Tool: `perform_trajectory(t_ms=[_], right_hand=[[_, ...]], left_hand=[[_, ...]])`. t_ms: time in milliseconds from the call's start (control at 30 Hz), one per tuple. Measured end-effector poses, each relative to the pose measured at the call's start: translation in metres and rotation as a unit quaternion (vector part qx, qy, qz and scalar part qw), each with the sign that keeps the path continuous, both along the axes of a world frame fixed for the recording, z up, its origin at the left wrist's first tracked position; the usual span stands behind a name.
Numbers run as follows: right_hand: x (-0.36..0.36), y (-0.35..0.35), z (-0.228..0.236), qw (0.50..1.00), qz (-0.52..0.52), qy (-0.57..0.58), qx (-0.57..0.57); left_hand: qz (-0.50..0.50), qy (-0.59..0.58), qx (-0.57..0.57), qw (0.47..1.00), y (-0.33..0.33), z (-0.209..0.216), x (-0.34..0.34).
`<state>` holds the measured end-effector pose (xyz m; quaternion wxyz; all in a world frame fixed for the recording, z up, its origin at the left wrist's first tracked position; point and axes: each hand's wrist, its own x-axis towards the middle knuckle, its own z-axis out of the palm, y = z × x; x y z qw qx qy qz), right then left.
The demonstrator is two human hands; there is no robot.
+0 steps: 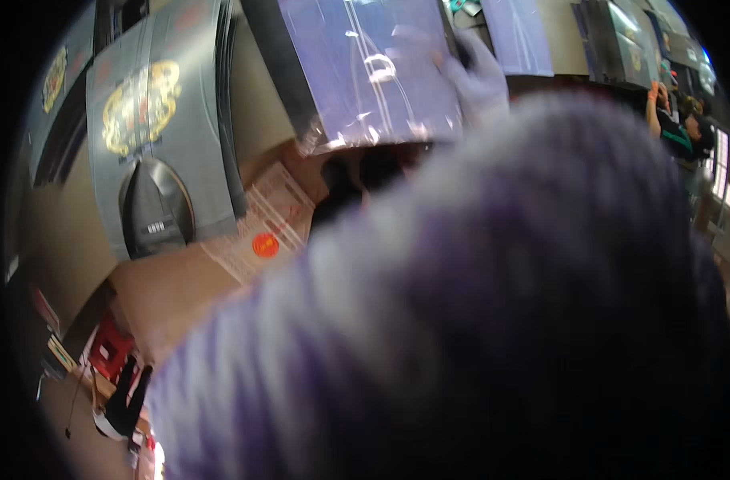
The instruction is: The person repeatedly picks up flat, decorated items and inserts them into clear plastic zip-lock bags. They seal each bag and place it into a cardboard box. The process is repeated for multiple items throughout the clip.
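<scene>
A sleeve striped in purple and white (429,304) fills the lower right of the view, close and badly blurred. Beyond it my right hand (483,80), in a pale glove, reaches toward the right edge of a lilac folded piece in shiny clear film (341,72). White lines and a white ring show on that piece. Slightly smeared, the fingers look spread, with nothing visible in them. My left hand is not to be seen. At left lies a stack of dark grey folded garments (189,104), the top one bearing a gold emblem and an open neckline.
Another lilac piece (521,36) lies at the upper right. A printed carton (257,212) with a round red mark sits below the table edge. One person (685,128) is at the far right, another (123,408) at the lower left near a red container (111,348).
</scene>
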<state>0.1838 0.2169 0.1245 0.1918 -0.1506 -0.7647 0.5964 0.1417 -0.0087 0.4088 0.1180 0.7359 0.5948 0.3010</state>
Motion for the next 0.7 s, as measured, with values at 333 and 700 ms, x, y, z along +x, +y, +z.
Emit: perform_trajectory(t_ms=[333, 700], right_hand=[[0.234, 0.004, 0.155, 0.949, 0.024, -0.142, 0.279], [0.354, 0.061, 0.151, 0.698, 0.167, -0.472, 0.511]], left_hand=[[-0.048, 0.067, -0.005, 0.997, 0.009, 0.027, 0.005], [-0.169, -0.106, -0.038, 0.979, 0.097, -0.039, 0.029]])
